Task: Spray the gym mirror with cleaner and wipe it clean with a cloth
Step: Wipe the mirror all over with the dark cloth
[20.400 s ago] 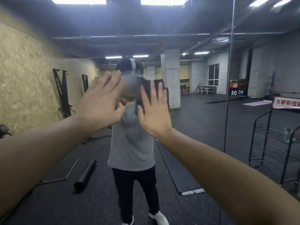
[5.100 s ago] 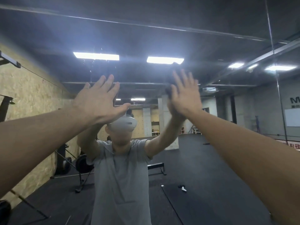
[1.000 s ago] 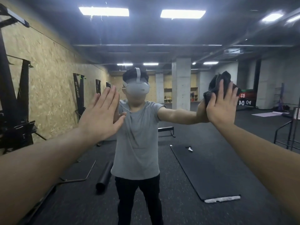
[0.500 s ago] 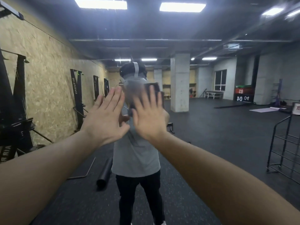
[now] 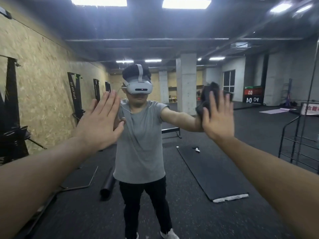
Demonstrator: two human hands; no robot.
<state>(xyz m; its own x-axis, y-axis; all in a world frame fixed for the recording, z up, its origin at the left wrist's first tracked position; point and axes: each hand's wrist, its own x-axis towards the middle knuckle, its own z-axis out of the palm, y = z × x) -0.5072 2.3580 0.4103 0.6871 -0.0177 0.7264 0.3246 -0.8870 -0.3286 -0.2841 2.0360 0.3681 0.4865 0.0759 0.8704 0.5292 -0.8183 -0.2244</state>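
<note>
A large wall mirror (image 5: 215, 49) fills the view and reflects the gym and the person standing before it. My right hand (image 5: 218, 116) presses a dark crumpled cloth (image 5: 206, 96) flat against the glass at head height, right of centre, with its fingers straight. My left hand (image 5: 100, 123) lies flat on the mirror left of centre, fingers straight and together, with nothing in it. No spray bottle shows in the frame.
A vertical seam (image 5: 310, 87) between mirror panels runs down the right side. The reflection shows a black floor mat (image 5: 212, 171), a rolled black mat (image 5: 107, 185), a metal rack (image 5: 296, 138) at right, a concrete column (image 5: 186, 83) and a chipboard wall (image 5: 43, 94) at left.
My right hand has swept the cloth across the glass, left to the centre and then back out to the right. My left hand has stayed flat on the mirror.
</note>
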